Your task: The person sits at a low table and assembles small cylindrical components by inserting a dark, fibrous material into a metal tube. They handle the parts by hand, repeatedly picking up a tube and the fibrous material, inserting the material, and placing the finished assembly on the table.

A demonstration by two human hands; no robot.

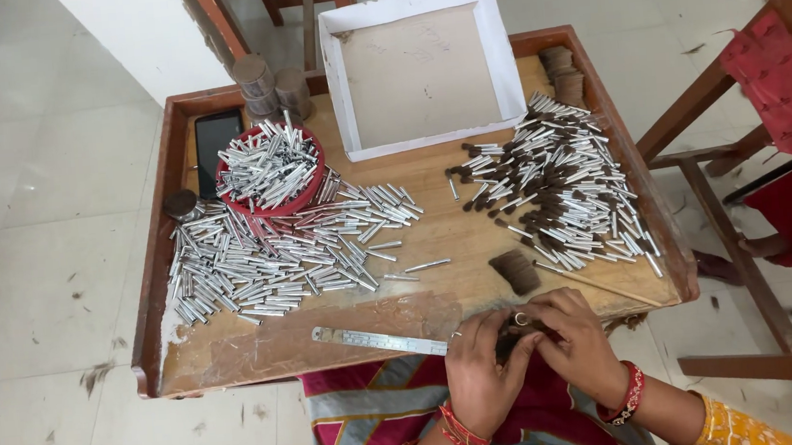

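- Your left hand (pixel 476 367) curls palm-down, its grip clenched around a bundle of dark sticks (pixel 516 333) at the counter's (pixel 264 346) near edge.
- Your right hand (pixel 582 341) arches opposite, fingertips grasping the same bundle beside the metal ruler (pixel 377 340).

Both hands (pixel 528 349) hide the dark bundle (pixel 515 328) held.

Wooden tray table (pixel 237 353), silver tubes (pixel 267 256), white box (pixel 339 95)

white open box (pixel 338 86) | rectangular, shallow (brown inside) | table's far edge; dark phone screen (pixel 217 138) | far-left corner
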